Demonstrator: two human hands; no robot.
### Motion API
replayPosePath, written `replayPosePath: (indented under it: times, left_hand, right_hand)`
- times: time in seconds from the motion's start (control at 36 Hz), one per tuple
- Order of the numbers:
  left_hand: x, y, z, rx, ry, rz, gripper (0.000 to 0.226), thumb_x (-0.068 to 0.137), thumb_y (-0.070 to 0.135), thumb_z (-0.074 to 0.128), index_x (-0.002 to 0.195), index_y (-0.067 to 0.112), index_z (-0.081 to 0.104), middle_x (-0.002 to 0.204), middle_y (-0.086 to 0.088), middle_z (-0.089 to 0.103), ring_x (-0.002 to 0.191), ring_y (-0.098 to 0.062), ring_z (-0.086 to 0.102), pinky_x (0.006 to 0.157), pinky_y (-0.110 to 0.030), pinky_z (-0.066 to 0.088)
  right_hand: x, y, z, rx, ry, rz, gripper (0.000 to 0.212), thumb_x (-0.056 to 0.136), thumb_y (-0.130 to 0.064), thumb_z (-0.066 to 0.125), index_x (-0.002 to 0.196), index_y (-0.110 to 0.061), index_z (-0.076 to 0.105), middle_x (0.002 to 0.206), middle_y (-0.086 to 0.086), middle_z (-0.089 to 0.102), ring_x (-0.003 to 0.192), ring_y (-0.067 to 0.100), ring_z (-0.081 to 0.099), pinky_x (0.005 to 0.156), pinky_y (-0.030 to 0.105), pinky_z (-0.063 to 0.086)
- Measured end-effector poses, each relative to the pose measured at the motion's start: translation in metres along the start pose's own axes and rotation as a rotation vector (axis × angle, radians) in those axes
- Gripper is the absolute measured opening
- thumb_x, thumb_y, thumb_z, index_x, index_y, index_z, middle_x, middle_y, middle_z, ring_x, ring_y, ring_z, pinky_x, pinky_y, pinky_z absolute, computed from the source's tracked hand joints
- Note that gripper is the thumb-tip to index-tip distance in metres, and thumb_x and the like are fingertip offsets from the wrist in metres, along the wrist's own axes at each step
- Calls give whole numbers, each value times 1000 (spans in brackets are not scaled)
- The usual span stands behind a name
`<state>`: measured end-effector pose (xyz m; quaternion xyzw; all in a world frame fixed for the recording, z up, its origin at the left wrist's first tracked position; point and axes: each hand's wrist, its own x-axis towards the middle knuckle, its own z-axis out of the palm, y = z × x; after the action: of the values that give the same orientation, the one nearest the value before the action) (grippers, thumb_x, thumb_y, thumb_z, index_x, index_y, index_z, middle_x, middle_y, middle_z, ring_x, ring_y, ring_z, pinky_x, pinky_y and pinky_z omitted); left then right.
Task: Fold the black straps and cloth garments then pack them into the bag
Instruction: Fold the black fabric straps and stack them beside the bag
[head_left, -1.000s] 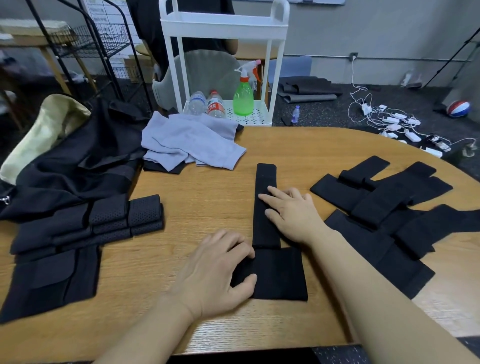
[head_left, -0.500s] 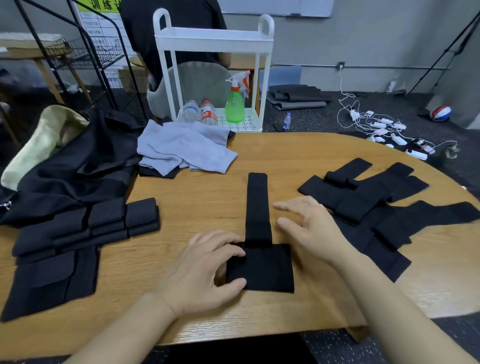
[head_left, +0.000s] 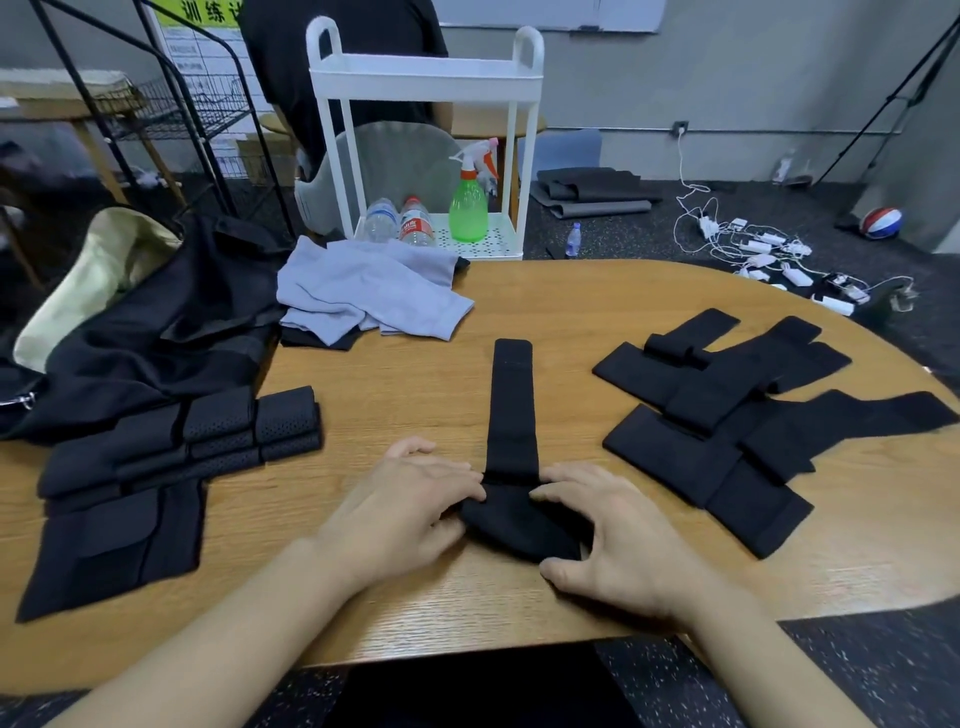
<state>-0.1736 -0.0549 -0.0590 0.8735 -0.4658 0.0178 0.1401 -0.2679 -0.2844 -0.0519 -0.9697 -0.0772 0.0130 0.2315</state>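
Wooden table (head_left: 519, 312) fronts a white cart (head_left: 423, 83) and grey wall (head_left: 753, 78).

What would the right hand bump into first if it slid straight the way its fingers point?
The right hand points left, so it would probably meet the left hand gripping the same black strap.

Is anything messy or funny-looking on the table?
A little. The light grey cloth lies crumpled near the wooden table's far edge, not folded. The black straps on the right sprawl criss-cross over each other, while the folded black perforated straps on the left look tidy. Nothing seems spilled or torn.
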Motion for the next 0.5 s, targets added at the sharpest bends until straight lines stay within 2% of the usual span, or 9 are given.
replayPosePath:
  times: [0.06, 0.11, 0.19, 0.25, 0.31, 0.39, 0.5]
  left_hand:
    - [-3, 1, 5, -144, 102, -86, 27, 87, 39, 59, 112, 37, 67, 120, 23, 65, 117, 11, 51, 109, -25, 23]
    - [-5, 8, 9, -264, 187, -174, 30, 84, 53, 46, 104, 41, 66, 105, 30, 66, 104, 15, 50, 100, -24, 28]
    - [-5, 15, 16, -415, 253, -280, 16, 90, 49, 54, 96, 38, 65, 79, 28, 65, 80, 3, 60, 95, -31, 36]
    - [-1, 19, 21, -484, 278, -352, 19, 89, 52, 55, 96, 36, 64, 73, 23, 66, 71, -4, 63, 94, -40, 44]
    - [4, 22, 24, -520, 307, -406, 31, 83, 61, 51, 101, 40, 63, 80, 23, 69, 77, -4, 65, 94, -42, 47]
    - [12, 26, 28, -579, 326, -492, 27, 76, 62, 52, 102, 57, 54, 95, 33, 66, 93, 1, 63, 98, -42, 46]
    - [21, 28, 30, -678, 331, -583, 33, 69, 64, 55, 101, 56, 52, 97, 32, 66, 96, 0, 63, 99, -42, 46]
  right_hand:
    - [-2, 1, 2, 89, -4, 48, 60, 70, -42, 66, 129, -37, 56, 139, -24, 43, 124, -11, 30, 109, 18, 23]
    - [-4, 2, 5, 241, 50, 122, 51, 65, -39, 61, 116, -43, 60, 128, -26, 51, 120, -4, 42, 105, 22, 33]
    - [-2, 3, 12, 440, 220, 217, 34, 73, -20, 71, 97, -44, 66, 109, -15, 62, 101, 2, 57, 90, 23, 44]
    - [4, 1, 17, 487, 292, 260, 27, 78, -18, 73, 92, -41, 68, 101, -11, 66, 96, 4, 60, 89, 31, 48]
    - [10, -3, 22, 543, 342, 316, 20, 77, -32, 73, 96, -39, 68, 96, -13, 70, 94, 5, 63, 87, 39, 51]
    - [19, -10, 26, 583, 397, 392, 38, 68, -54, 68, 102, -37, 65, 95, -20, 71, 94, 4, 65, 86, 44, 53]
    - [25, -14, 28, 520, 424, 456, 34, 78, -42, 74, 109, -38, 61, 96, -21, 69, 94, 2, 62, 86, 39, 52]
